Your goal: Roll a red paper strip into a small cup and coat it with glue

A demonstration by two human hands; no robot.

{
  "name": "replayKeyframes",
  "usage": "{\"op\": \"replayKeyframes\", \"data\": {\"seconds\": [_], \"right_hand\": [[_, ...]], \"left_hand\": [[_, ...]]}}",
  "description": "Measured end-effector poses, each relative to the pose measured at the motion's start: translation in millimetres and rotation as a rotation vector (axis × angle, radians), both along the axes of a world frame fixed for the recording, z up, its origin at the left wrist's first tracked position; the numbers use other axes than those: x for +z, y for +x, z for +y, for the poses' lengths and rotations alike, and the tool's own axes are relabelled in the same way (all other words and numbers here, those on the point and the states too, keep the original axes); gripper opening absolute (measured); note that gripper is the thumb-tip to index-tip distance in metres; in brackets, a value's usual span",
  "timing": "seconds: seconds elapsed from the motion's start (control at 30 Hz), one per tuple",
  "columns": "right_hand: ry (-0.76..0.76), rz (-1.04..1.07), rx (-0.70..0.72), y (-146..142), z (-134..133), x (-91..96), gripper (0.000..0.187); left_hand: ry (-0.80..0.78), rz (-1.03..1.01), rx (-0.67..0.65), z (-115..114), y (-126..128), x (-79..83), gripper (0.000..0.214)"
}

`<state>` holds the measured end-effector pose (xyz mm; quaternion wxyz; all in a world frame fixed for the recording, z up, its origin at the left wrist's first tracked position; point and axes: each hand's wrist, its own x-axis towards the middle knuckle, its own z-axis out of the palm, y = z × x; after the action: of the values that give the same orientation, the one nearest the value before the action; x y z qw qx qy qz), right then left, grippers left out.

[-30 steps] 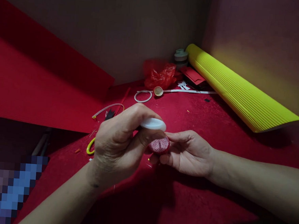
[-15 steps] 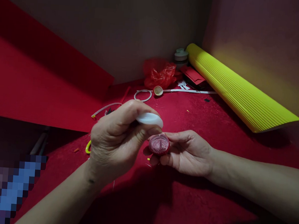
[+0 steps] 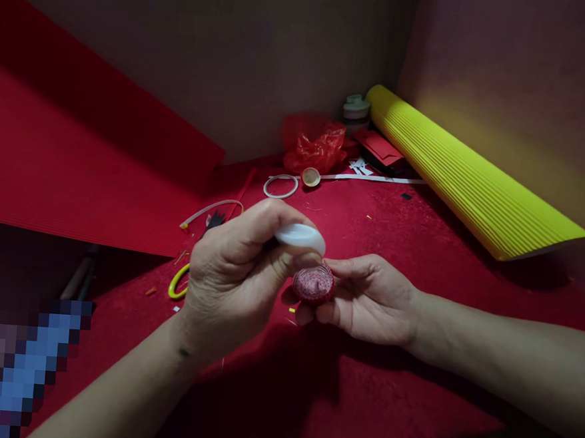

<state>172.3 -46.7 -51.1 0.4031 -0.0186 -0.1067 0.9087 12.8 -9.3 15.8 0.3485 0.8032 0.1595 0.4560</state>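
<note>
Since half a second ago, the left hand has shifted slightly to the right, and the white rounded object in it has moved the same way. More of a yellow loop handle shows now behind this hand, while the right hand has stayed almost in place.

The left grip is closed around the white object, which lies tilted between thumb and bent fingers; its lower part is hidden, so I cannot tell if it touches anything below. The right grip is also closed: its thumb and fingertips pinch the edge of a small red coiled disc. This disc is just below the left thumb, above the bench, with its pale, hollow face turned toward the camera. A yellow scrap shows near its lower left.

Farther back on the red bench are a white ring, a small round cup and a white strip. Behind them is a crumpled red bag, with a lidded container beside it. At right, a yellow corrugated sheet lies curled.
</note>
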Motion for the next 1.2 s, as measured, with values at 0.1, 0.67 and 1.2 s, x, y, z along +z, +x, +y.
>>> {"op": "replayKeyframes", "data": {"seconds": [0.1, 0.67, 1.2], "right_hand": [[0.012, -0.017, -0.016, -0.1, 0.5, -1.5, 0.033], [0.012, 0.0, 0.017, 1.1, -0.1, 0.7, 0.028], [0.01, -0.043, 0.033, 2.0, -0.2, 2.0, 0.028]], "left_hand": [[-0.045, 0.048, -0.003, -0.7, 0.8, 0.3, 0.009], [0.013, 0.078, 0.01, -3.5, 2.0, 3.9, 0.01], [0.007, 0.07, 0.031, -4.3, 2.6, 2.3, 0.008]]}}
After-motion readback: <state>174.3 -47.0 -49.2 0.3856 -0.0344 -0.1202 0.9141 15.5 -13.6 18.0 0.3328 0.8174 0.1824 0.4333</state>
